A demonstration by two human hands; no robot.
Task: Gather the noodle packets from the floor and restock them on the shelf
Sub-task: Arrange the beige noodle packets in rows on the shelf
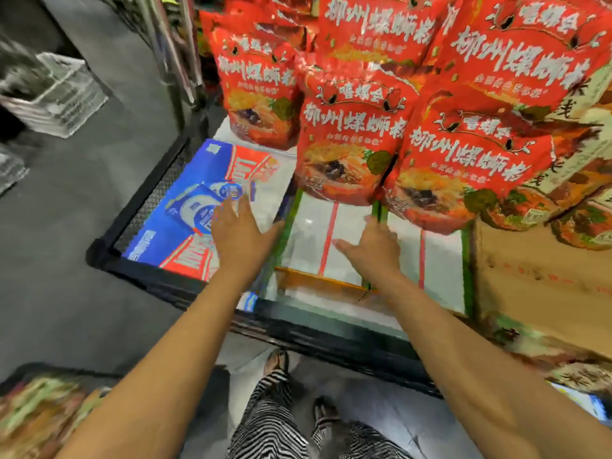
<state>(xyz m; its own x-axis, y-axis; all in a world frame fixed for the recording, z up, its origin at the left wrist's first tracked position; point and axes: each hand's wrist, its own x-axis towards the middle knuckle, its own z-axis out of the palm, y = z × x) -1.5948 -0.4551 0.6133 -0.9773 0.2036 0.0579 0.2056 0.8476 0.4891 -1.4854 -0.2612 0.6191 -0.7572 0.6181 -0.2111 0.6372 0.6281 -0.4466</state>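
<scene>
Red noodle packets (pixel 351 137) stand upright in close rows on the low black-framed shelf (pixel 139 270), and the front three overhang a white carton (pixel 311 233) with red tape and green edges. None of the red packets is seen on the floor (pixel 66 226). The left hand (pixel 241 233) is extended palm down with fingers spread, holding nothing, above the line where the white carton meets a blue carton (pixel 195 193) lying flat to the left. The right hand (pixel 371 246) is also extended with fingers straight and thumb out, holding nothing, over the white carton. Its fingertips lie just below the gap between the two nearest front packets; contact with them cannot be determined. The two hands are near each other and apart. A brown box (pixel 543 279) sits to the right of the white carton, beneath further packets. A pale crate (pixel 56 94) stands on the floor well to the left. Blurred packaged goods (pixel 36 415) show at lower left. Striped trousers (pixel 268 422) and a sandal (pixel 276 361) appear below, at the shelf's front edge.
</scene>
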